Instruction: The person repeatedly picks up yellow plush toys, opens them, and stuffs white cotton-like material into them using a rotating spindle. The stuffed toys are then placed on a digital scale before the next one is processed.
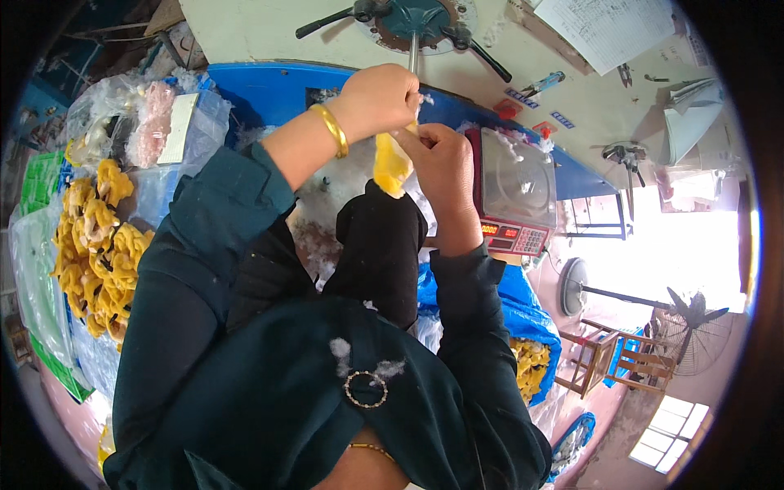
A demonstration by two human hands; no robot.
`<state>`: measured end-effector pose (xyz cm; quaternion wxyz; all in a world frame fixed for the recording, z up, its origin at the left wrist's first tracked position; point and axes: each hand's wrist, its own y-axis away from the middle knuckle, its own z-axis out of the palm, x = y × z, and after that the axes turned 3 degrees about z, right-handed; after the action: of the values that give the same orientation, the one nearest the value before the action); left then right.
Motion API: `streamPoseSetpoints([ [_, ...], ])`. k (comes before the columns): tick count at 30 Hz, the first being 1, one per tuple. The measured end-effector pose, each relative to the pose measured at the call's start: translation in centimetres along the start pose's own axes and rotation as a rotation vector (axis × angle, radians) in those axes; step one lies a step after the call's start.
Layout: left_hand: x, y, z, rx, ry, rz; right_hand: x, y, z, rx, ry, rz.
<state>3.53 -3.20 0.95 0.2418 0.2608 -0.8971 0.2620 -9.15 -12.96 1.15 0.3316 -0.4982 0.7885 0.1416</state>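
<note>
A small yellow plush piece (394, 170), pale along one side, hangs between my hands above my knees. My right hand (447, 167) pinches it near its upper end with thumb and fingertips. Just above, my left hand (377, 100) is closed in a fist, a gold bangle on its wrist. A wisp of white stuffing (425, 99) shows beside that fist; what its fingers hold is hidden. Directly beyond the left hand, a metal tube (414, 54) sticks out of a cream machine panel (269, 37) toward me.
A red digital scale (516, 184) stands right of my hands. Yellow plush pieces (98, 237) are heaped at left beside plastic bags; more lie in a blue bag (531, 359) at right. Black-handled levers (335, 23) flank the tube. Farther right are a fan (690, 322) and wooden chairs (592, 355).
</note>
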Motion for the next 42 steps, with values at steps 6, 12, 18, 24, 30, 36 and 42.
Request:
streamPoseSetpoints([
  [6, 2.4, 3.0, 0.0, -0.007, -0.11, -0.007, 1.4, 0.7, 0.0, -0.064, -0.138, -0.05],
  [12, 2.1, 3.1, -0.9, -0.077, -0.038, 0.071, 5.9, -2.3, -1.1, -0.245, -0.33, -0.107],
  [18, -1.0, 1.9, -0.1, -0.052, 0.176, -0.059, 6.1, -6.0, 1.6, 0.215, -0.256, -0.316],
  [24, -0.7, 1.8, 0.4, -0.183, 0.445, -0.162, 3.5, 3.9, 4.6, 0.473, -0.016, -0.381],
  [30, -1.0, 1.5, -0.8, -0.236, 0.597, -0.262, 0.8, 1.2, 5.6, 0.502, 0.103, -0.269],
  [36, -1.0, 2.0, -1.4, -0.312, 0.38, -0.286, 2.2, -0.3, 5.4, 0.124, -1.155, 0.216],
  [42, 2.6, 4.8, -2.6, -0.149, -0.1, -0.033, 3.0, -9.7, 4.3, -0.034, -1.146, 0.367],
])
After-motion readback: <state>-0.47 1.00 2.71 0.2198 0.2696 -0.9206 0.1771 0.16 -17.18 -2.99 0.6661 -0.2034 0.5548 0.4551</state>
